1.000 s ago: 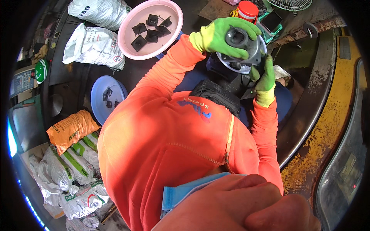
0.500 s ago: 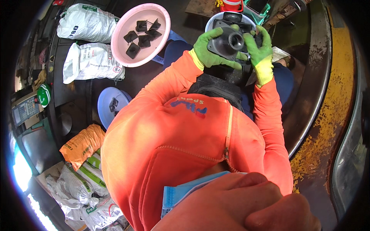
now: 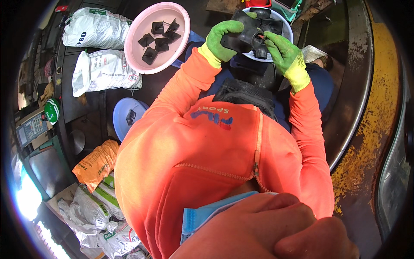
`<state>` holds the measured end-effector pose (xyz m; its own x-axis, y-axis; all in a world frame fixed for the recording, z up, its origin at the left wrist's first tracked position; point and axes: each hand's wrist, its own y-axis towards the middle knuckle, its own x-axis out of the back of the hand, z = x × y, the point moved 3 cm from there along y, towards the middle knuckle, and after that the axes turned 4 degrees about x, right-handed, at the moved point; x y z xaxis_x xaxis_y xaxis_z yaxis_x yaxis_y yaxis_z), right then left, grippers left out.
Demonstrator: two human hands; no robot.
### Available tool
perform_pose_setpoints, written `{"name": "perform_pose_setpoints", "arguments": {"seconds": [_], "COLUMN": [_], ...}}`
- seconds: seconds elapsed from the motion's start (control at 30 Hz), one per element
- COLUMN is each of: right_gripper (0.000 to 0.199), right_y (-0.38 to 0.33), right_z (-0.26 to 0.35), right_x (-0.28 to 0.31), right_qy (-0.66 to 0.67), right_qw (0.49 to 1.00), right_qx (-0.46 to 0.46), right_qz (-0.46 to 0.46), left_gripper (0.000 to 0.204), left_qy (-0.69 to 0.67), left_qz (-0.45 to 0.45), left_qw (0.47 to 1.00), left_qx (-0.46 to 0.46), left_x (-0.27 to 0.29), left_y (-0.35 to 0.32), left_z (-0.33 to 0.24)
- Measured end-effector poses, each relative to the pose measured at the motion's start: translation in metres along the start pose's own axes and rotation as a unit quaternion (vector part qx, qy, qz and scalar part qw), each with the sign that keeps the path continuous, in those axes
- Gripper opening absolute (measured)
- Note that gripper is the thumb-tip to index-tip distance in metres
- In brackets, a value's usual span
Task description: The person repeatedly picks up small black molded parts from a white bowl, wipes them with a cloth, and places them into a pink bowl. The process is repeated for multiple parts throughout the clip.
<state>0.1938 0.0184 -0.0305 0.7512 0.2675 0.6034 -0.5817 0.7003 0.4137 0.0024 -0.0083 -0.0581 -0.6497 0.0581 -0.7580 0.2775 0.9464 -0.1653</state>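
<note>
My left hand (image 3: 222, 41), in a green glove with a yellow cuff, is closed around the flat edge of a black moulded part (image 3: 242, 35). The part is tilted and has a short round neck facing right. My right hand (image 3: 281, 52), gloved the same way, has its fingers pinched together at that neck; what they hold there is too small and dark to make out. Behind and below the part stands a pale blue basin (image 3: 290, 34) with more black parts (image 3: 271, 26) in it. The held part hides some of the basin.
A pink basin (image 3: 183, 43) with several black pieces stands to the left, and a blue basin (image 3: 118, 116) nearer me. White sacks (image 3: 97, 28) and an orange sack (image 3: 97, 164) lie at far left. A rusty yellow metal edge (image 3: 373, 108) curves along the right.
The black part has shifted left and turned, so its round neck now faces right instead of toward me. My right hand has moved slightly down and left, its fingertips now at the neck.
</note>
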Motion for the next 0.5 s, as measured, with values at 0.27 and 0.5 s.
{"name": "perform_pose_setpoints", "arguments": {"seconds": [0.27,0.5], "right_gripper": [0.028,0.031], "right_y": [-0.003,-0.009], "right_z": [-0.003,0.0], "right_x": [-0.013,-0.028], "right_qy": [0.133,0.306], "right_qw": [0.986,0.922], "right_qx": [-0.102,-0.235], "right_qz": [0.011,-0.02], "left_gripper": [0.064,0.075], "left_qy": [0.12,-0.008], "left_qz": [-0.014,0.091], "left_qw": [0.987,0.988], "left_qx": [-0.109,-0.124], "left_x": [0.033,-0.013], "left_y": [0.017,0.012], "left_z": [0.003,-0.008]}}
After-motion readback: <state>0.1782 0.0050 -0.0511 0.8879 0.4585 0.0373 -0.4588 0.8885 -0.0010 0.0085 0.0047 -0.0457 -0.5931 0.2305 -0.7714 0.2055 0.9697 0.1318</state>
